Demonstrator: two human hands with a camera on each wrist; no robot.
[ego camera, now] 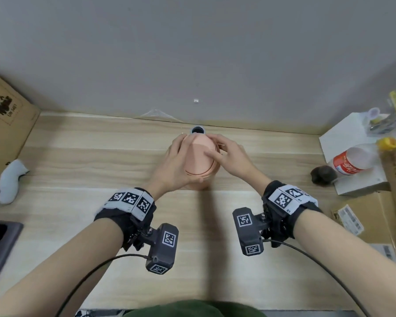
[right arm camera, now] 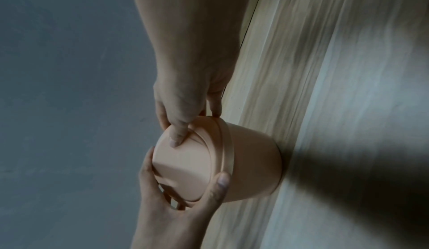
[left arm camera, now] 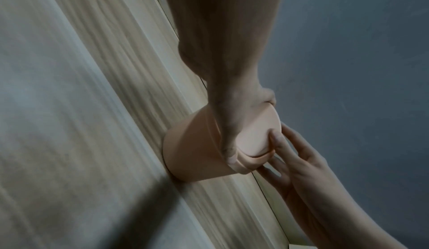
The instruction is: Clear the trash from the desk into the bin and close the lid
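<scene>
A small peach bin (ego camera: 198, 177) stands at the back middle of the wooden desk (ego camera: 101, 156), and its rounded swing lid (ego camera: 198, 154) sits in the rim. My left hand (ego camera: 177, 163) grips the top of the bin from the left, thumb on the near rim (right arm camera: 220, 181), fingers round the far side. My right hand (ego camera: 230, 154) holds the top from the right: its thumb (right arm camera: 177, 133) presses on the lid (right arm camera: 185, 165) and its fingers curl over the far rim. In the left wrist view the bin (left arm camera: 197, 157) shows between both hands. Its inside is hidden.
A phone (ego camera: 0, 243), a white object (ego camera: 9, 179) and a cardboard box (ego camera: 7, 124) lie at the left. A cola bottle (ego camera: 352, 161), a dark round lump (ego camera: 322, 175), a white box (ego camera: 352, 186) and cardboard (ego camera: 364, 216) crowd the right. Behind the bin are a cable hole (ego camera: 198, 130) and clear film (ego camera: 158, 115).
</scene>
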